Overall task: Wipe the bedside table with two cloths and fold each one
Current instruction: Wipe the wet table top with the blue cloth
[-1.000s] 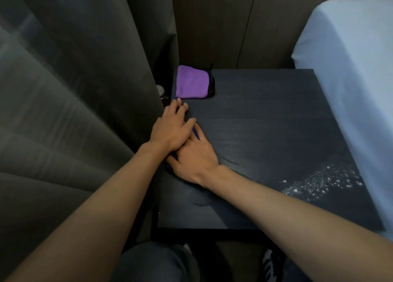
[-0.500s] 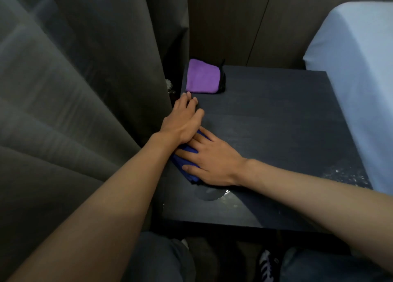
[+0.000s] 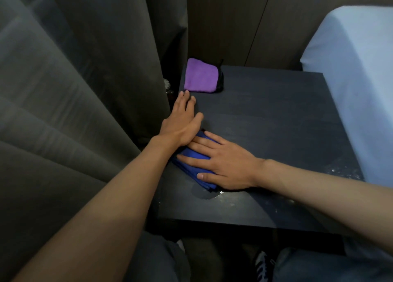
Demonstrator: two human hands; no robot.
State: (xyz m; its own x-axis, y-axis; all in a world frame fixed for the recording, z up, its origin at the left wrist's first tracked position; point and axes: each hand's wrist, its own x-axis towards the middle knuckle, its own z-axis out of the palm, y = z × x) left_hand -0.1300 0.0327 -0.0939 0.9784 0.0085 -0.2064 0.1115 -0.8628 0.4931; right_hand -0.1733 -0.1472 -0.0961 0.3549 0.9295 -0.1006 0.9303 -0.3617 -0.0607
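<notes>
Beneath right hand (image 3: 229,164), fingers (image 3: 191,160) spread: folded blue cloth (image 3: 187,169), pressed flat. Left hand (image 3: 180,124) flat, fingers together. Probably final crease; next, release.

right hand (image 3: 225,164) flat, fingers spread, pressing a folded blue cloth (image 3: 192,164) on the dark table (image 3: 276,120); left hand (image 3: 181,122) flat beside it, overlapping its edge. folded purple cloth (image 3: 201,75) at far left corner. curtain (image 3: 85,90) left, bed (image 3: 350,79) right.

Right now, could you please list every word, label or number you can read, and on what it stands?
None can be read.
The purple cloth, blue cloth and bedside table show no print.
The small round object by the curtain is too dark and blurred to read.
</notes>
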